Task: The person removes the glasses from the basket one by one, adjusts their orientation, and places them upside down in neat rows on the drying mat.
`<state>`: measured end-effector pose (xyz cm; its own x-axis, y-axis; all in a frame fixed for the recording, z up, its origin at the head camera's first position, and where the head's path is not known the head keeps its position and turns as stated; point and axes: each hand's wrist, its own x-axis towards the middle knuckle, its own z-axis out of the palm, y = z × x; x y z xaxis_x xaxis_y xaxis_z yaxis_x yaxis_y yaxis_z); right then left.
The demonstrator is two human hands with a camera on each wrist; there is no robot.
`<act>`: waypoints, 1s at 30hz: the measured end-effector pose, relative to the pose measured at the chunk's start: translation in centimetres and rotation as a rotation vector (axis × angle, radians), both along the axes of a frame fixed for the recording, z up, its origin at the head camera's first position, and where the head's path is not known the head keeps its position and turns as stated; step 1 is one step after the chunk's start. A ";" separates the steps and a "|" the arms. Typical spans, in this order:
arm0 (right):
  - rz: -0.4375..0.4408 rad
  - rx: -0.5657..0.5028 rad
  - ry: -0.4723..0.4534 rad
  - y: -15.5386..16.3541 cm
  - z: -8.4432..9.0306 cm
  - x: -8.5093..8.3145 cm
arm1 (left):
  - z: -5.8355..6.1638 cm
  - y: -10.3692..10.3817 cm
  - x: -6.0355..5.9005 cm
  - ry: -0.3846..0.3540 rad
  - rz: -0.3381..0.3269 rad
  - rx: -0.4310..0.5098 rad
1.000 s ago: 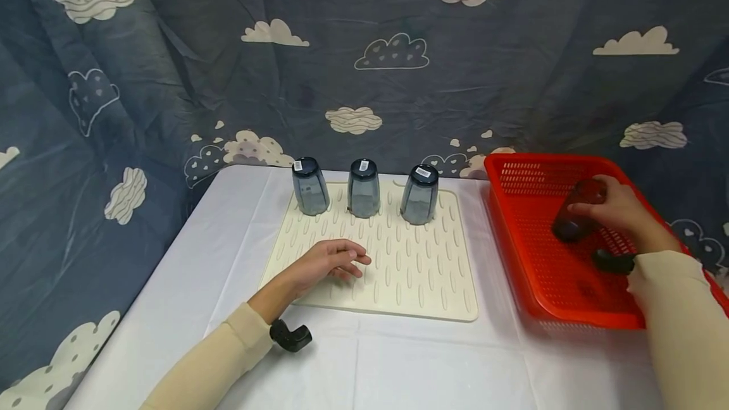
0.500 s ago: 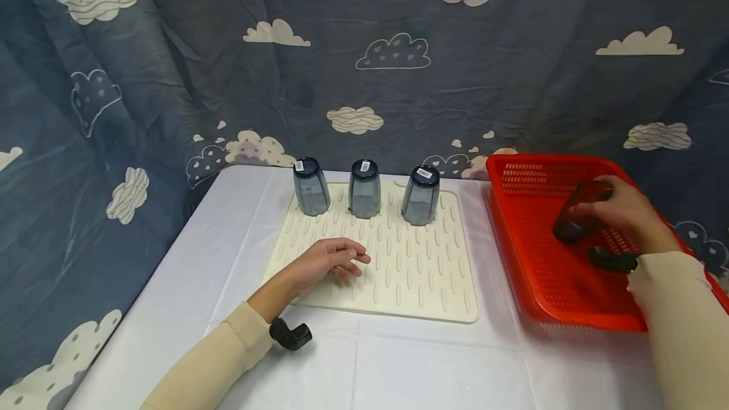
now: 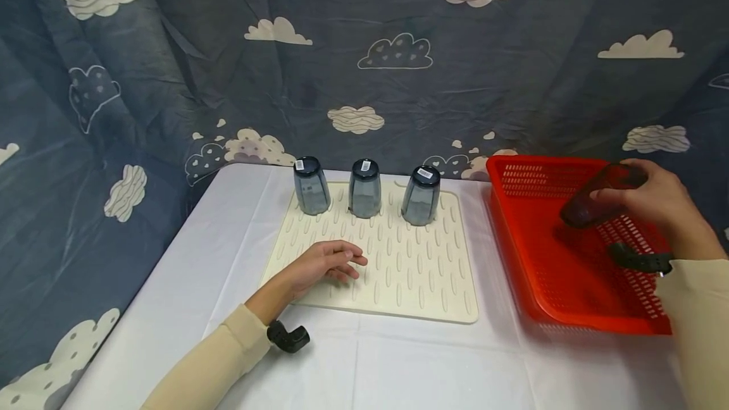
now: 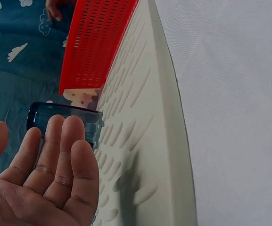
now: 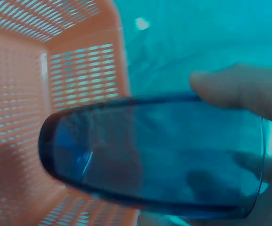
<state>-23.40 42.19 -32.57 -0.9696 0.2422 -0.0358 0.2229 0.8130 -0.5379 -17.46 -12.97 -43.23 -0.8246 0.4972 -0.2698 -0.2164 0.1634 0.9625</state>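
Over the red basket (image 3: 515, 258), my right hand (image 3: 663, 201) grips a bluish, see-through drinking glass (image 3: 598, 198) that is tilted. In the right wrist view, the thick base of the glass (image 5: 150, 155) points to the basket side, and thumb and fingers lie around its rim half. My left hand (image 3: 324, 264) hovers over the near left part of a cream ribbed mat (image 3: 398, 271), fingers loosely extended and holding nothing. Along the mat's far side stand three matching glasses upside down: a left glass (image 3: 312, 188), a middle glass (image 3: 364, 192) and a right glass (image 3: 421, 198).
A white cloth (image 3: 433, 359) covers the table under mat and basket. Behind them hangs a dark blue curtain (image 3: 319, 74) with cloud prints. The perforated basket stands right of the mat, its raised wall (image 4: 95, 47) facing the left hand.
My right hand has raised the glass in the basket and moved it to the right, tilting it more. My left hand and the three standing glasses have stayed nearly in place.
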 end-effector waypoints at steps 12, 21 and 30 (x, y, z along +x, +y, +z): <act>-0.003 -0.043 0.150 -3.6 3.8 0.9 | -0.1 -0.4 0.3 -0.013 0.018 0.019; 0.028 -0.068 0.178 -6.0 5.0 1.8 | -0.1 -0.7 0.4 -0.023 0.029 0.031; 0.042 -0.063 0.225 -8.1 6.4 3.3 | -0.2 -0.8 0.5 -0.027 0.027 0.033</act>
<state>-20.12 34.08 -26.19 -0.9639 0.2059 0.1687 0.0587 0.7825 -0.6199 -16.91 -13.82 -43.43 -0.8304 0.4840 -0.2760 -0.2461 0.1258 0.9610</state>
